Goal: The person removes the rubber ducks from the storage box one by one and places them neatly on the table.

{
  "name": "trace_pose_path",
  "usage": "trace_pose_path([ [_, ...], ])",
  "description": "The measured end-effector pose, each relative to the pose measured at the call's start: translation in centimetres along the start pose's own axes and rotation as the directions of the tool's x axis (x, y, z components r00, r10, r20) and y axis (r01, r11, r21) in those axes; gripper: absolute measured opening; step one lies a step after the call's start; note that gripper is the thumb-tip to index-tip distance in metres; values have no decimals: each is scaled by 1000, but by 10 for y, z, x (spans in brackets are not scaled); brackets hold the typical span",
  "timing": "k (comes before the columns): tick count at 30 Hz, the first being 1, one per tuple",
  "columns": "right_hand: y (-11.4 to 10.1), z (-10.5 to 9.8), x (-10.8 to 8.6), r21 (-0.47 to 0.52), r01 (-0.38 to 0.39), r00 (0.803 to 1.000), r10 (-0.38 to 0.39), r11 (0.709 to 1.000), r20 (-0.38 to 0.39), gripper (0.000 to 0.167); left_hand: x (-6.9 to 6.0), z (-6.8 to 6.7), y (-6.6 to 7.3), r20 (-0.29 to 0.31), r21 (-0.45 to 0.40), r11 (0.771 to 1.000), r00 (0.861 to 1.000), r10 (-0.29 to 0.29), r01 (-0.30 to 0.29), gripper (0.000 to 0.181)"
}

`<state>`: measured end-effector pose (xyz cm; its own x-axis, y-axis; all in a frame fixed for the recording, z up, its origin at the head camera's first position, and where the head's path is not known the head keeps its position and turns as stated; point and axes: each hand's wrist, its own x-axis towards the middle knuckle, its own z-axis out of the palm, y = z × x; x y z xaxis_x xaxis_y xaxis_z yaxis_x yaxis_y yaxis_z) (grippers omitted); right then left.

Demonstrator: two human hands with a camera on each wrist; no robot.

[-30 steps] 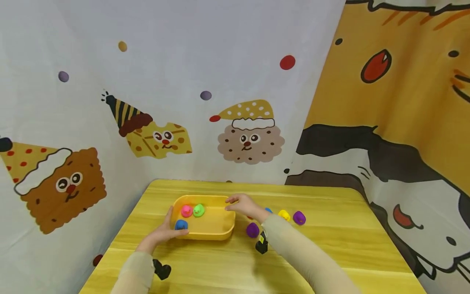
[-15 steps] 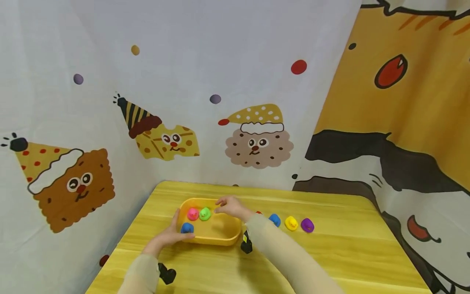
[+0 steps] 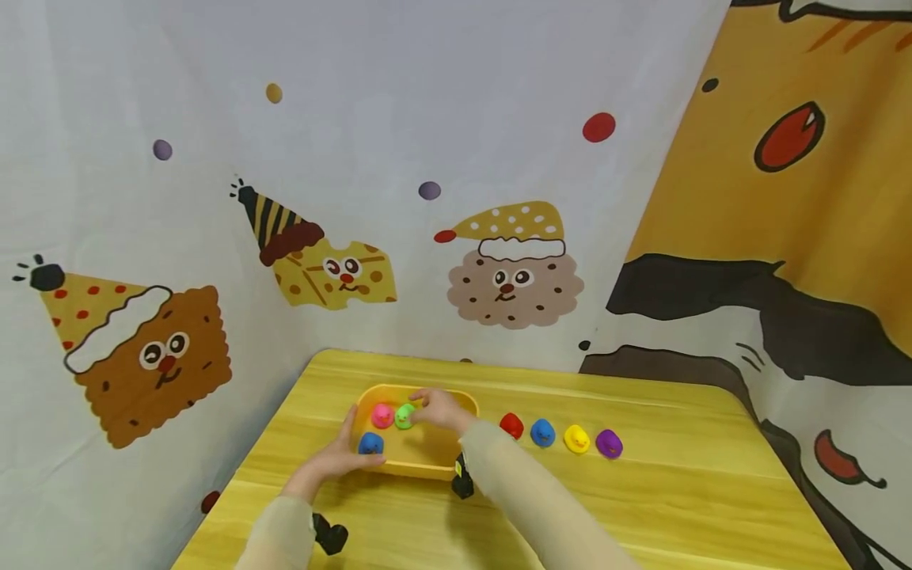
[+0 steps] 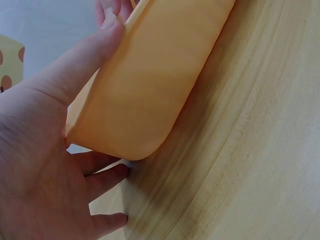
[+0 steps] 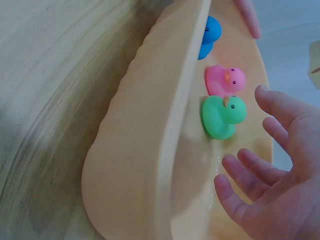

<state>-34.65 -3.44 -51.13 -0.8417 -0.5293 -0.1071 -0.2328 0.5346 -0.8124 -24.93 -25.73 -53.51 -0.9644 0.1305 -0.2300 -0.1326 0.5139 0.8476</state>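
A shallow yellow plastic tray holds a green rubber duck, a pink rubber duck and a blue rubber duck at its left part. My left hand grips the tray's left end, thumb along the near rim and fingers round the corner. Over the tray reaches my right hand, close to the green duck. Its fingers are loosely bent and nothing is between them. In the right wrist view a gap shows between those fingers and the green duck.
Right of the tray, a red duck, a second blue duck, a yellow duck and a purple duck stand in a row on the wooden table. A printed curtain hangs behind the table.
My right hand has moved left from the tray's right rim to beside the green duck. A second purple duck, seen earlier near my right wrist, is out of sight. The left hand keeps its hold.
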Motion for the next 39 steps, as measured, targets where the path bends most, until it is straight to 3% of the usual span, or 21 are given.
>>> trace_pose_path([
  [8, 3, 5, -2, 14, 9, 1000, -9, 1000, 8, 53, 1, 4, 0, -6, 12, 1000, 1000, -19, 19, 125],
  [13, 7, 10, -3, 23, 8, 999, -9, 1000, 40, 60, -1, 7, 1, 4, -36, 999, 1000, -3, 3, 125],
  [19, 13, 20, 3, -33, 30, 999, -30, 999, 18, 64, -1, 7, 3, 1, -45, 999, 1000, 7, -7, 125],
  [39, 22, 36, 16, -88, -4, 995, -4, 996, -100, 40, -1, 1, 1, -20, -31, 999, 1000, -18, 17, 126],
])
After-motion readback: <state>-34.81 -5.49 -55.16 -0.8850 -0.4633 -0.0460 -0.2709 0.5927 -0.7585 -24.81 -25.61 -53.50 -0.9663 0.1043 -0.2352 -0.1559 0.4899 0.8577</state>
